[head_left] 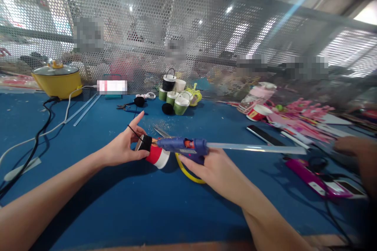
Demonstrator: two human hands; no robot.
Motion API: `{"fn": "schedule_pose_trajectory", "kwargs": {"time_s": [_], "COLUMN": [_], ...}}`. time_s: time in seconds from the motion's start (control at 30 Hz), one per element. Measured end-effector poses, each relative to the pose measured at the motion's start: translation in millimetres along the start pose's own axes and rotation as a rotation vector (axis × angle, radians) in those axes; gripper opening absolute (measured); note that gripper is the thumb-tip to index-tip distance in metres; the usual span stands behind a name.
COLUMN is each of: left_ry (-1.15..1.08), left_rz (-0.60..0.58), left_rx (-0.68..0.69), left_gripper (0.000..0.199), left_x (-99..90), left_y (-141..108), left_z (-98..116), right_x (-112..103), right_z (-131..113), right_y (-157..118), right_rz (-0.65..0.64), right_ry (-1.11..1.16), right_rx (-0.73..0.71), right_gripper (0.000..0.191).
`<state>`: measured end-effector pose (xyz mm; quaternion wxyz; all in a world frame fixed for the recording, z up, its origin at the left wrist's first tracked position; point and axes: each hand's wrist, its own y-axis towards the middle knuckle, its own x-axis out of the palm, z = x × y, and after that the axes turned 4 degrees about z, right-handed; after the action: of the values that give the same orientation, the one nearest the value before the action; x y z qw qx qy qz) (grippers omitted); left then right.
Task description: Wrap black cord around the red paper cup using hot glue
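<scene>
My left hand [126,147] grips a small cup [155,155], tipped on its side, with a black band, a red band and a white end. A thin black loop sticks out of the cup between my fingers, and the index finger points up. In my right hand [218,164] is a blue glue gun [179,145], its nozzle at the black band of the cup. A long clear glue stick [253,148] extends from the gun's back end to the right. Scissors with a yellow handle [188,175] lie partly hidden beneath the gun.
Behind stand small green cups [181,103], a black cup [169,82] and pliers [125,106]. A yellow pot [57,82] stands at the back left. At right are a phone [265,135], a purple power strip [312,176], pink materials [306,111] and another person's blurred hand.
</scene>
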<state>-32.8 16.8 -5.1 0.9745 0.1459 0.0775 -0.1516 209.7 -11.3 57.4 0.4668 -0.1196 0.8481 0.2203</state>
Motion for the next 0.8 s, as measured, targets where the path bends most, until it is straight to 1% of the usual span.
{"fn": "schedule_pose_trajectory", "kwargs": {"time_s": [0.1,0.23,0.37,0.47,0.67,0.8], "left_ry": [-0.007,-0.004,0.011,0.006,-0.004,0.014], "left_rz": [-0.008,-0.04,-0.06,-0.06,-0.064,-0.064], "left_rx": [0.011,0.026,0.055,0.065,0.066,0.074], "left_gripper": [0.101,0.1,0.099,0.099,0.101,0.101], "left_x": [0.1,-0.6,-2.2,-2.5,-1.4,-1.7], "left_y": [0.5,0.4,0.0,0.1,-0.5,-0.5], "left_z": [0.8,2.6,1.9,1.0,1.0,1.0], "right_x": [-1.5,-2.9,-3.4,-4.4,-6.9,-6.6], "right_z": [-2.0,-4.6,-5.7,-6.5,-7.4,-6.2], "right_y": [-0.4,2.7,6.9,6.6,2.8,4.8], "right_rz": [-0.033,-0.004,-0.01,-0.004,-0.06,-0.036], "right_ry": [0.036,0.012,0.025,0.045,0.092,0.064], "right_rx": [0.004,0.049,0.085,0.095,0.139,0.15], "right_gripper": [0.025,0.027,0.024,0.023,0.027,0.029]}}
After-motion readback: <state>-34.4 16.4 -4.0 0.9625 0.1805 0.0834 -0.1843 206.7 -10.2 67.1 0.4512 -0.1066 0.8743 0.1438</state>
